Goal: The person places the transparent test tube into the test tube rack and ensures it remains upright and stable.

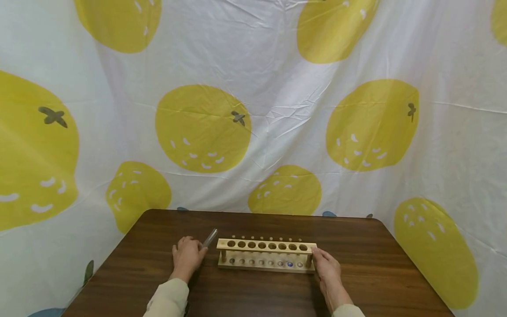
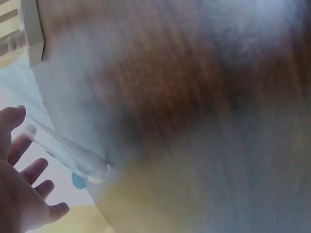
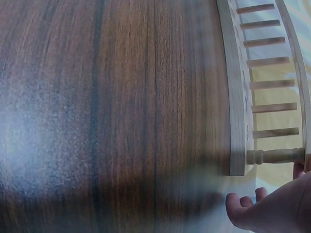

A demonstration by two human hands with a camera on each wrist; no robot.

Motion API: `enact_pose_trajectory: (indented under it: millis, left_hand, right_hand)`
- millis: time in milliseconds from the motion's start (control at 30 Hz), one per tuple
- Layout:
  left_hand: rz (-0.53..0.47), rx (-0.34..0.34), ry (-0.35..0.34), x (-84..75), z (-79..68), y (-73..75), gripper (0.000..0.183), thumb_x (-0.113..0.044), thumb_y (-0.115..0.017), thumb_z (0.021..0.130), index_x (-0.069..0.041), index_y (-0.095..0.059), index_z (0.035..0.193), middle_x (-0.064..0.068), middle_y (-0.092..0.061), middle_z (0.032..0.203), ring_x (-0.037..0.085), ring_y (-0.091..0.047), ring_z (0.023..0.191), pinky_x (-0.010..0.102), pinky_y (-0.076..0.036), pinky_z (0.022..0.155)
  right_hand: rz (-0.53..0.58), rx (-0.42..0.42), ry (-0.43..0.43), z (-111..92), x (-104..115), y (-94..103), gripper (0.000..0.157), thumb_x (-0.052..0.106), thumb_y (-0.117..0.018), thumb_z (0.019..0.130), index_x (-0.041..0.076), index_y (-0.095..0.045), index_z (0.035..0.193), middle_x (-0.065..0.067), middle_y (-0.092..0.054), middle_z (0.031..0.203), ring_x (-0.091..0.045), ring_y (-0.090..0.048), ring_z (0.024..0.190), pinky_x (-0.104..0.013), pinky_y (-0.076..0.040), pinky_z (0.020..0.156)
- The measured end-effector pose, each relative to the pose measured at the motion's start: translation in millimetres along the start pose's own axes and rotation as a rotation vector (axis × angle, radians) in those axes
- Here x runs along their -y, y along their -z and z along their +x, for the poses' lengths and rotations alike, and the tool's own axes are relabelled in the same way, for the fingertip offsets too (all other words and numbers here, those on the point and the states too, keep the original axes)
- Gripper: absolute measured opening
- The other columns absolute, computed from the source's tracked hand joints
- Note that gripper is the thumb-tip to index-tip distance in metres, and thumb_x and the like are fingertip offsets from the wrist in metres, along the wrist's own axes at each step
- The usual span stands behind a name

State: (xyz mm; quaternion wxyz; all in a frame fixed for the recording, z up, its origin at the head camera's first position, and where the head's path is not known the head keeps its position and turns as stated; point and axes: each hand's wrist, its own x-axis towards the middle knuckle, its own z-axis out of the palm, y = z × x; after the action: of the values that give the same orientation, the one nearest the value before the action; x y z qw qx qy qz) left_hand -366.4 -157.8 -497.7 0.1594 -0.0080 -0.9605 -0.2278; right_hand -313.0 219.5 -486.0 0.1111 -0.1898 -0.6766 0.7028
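Observation:
A clear test tube (image 1: 210, 237) slants up and to the right from my left hand (image 1: 188, 256). In the left wrist view, the thumb and index finger pinch one end of the tube (image 2: 73, 155), while the other fingers spread apart. To the right stands a light wooden test tube rack (image 1: 265, 246), with a row of round holes in its top board and pegs behind. A small blue spot (image 1: 290, 264) shows on its lower board; its kind is unclear. My right hand (image 1: 328, 267) holds the rack's right end, its fingertips at the top board.
The dark brown wooden table (image 1: 261, 299) extends around the rack, its far edge close to a white curtain (image 1: 277, 110) printed with yellow fruit. The curtain also hangs along both sides.

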Motion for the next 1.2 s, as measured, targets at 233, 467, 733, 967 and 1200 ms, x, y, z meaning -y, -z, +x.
enact_pose_trajectory:
  millis: [233,467,733,967,1200]
  left_hand:
    - [-0.067,-0.022,0.014,-0.7,1.3,8.9,0.019,-0.024,-0.070,0.093,-0.006,-0.076,0.093,0.025,-0.057,0.129,0.047,-0.044,0.127,0.073,-0.027,0.102]
    - [-0.139,-0.084,0.023,-1.2,5.1,15.5,0.022,-0.026,-0.070,0.092,-0.005,-0.076,0.093,0.025,-0.058,0.127,0.046,-0.049,0.122,0.066,-0.036,0.098]
    - [-0.253,-0.094,0.029,-8.1,11.6,25.1,0.026,-0.029,-0.068,0.094,-0.004,-0.075,0.100,0.024,-0.054,0.133,0.047,-0.044,0.127,0.065,-0.034,0.101]
    - [-0.351,-0.114,0.050,-20.3,17.9,37.9,0.029,-0.029,-0.067,0.095,-0.003,-0.073,0.105,0.024,-0.049,0.140,0.046,-0.039,0.132,0.065,-0.030,0.104]
    - [-0.409,-0.160,0.021,-32.6,24.5,47.1,0.029,-0.027,-0.067,0.095,0.000,-0.072,0.106,0.025,-0.050,0.139,0.046,-0.041,0.131,0.063,-0.031,0.105]
  right_hand:
    - [-0.011,-0.001,0.010,0,0,0.7,0.059,0.032,-0.055,0.102,-0.012,-0.047,0.139,-0.033,-0.036,0.148,-0.045,-0.033,0.137,-0.055,-0.028,0.112]
    - [-0.022,0.001,0.011,1,0,0.9,0.060,0.032,-0.055,0.102,-0.013,-0.045,0.140,-0.033,-0.035,0.149,-0.046,-0.031,0.139,-0.055,-0.026,0.113]
    - [-0.026,0.009,0.004,0,0,1.4,0.061,0.034,-0.054,0.102,-0.013,-0.044,0.141,-0.034,-0.035,0.148,-0.047,-0.032,0.138,-0.056,-0.026,0.113]
    - [-0.034,0.000,0.005,1,0,1.2,0.060,0.032,-0.054,0.102,-0.013,-0.045,0.140,-0.034,-0.036,0.148,-0.046,-0.033,0.137,-0.055,-0.027,0.113]
    - [-0.021,-0.002,0.004,2,-1,0.3,0.059,0.032,-0.055,0.102,-0.013,-0.046,0.140,-0.033,-0.036,0.148,-0.045,-0.034,0.137,-0.054,-0.027,0.113]
